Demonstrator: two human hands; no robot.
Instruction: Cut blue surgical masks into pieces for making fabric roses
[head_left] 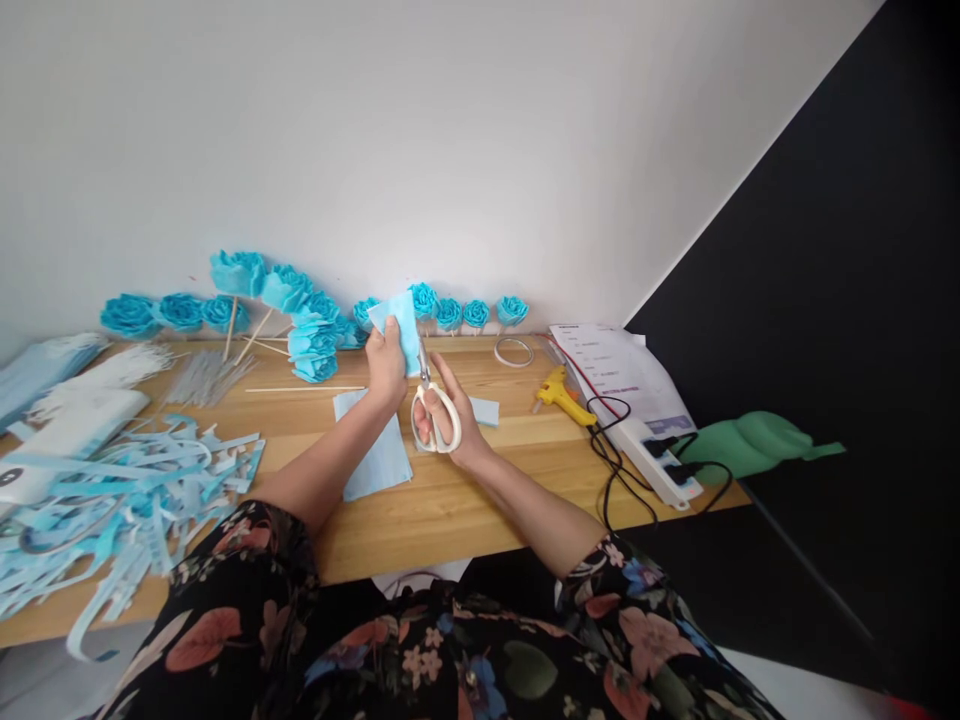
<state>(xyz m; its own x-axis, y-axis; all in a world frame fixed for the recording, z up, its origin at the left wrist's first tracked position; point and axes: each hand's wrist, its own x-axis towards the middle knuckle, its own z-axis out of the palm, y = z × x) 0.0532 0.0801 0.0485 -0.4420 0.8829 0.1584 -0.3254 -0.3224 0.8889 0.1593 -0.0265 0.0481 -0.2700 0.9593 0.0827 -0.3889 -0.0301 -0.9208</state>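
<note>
My left hand (pixel 386 362) grips a light blue folded sheet (pixel 399 318), thumb on its face, holding it up off the table. In my right hand (pixel 463 425) is a pair of scissors (pixel 436 412) with white handles, fingers through the loops. The blades point upward along the right edge of the sheet; whether they are parted I cannot tell. Below my hands lies a stack of pale blue sheets (pixel 379 460) on the wooden table. A small pale piece (pixel 486 411) rests just right of my right hand.
Blue handmade flowers (pixel 313 340) on sticks line the wall. At left are cut blue strips (pixel 135 500), a white pack (pixel 82 435) and clear sticks (pixel 206 377). A tape ring (pixel 514 351), yellow glue gun (pixel 564 397), printed papers (pixel 622 375), power strip (pixel 660 465) and black cables occupy the right.
</note>
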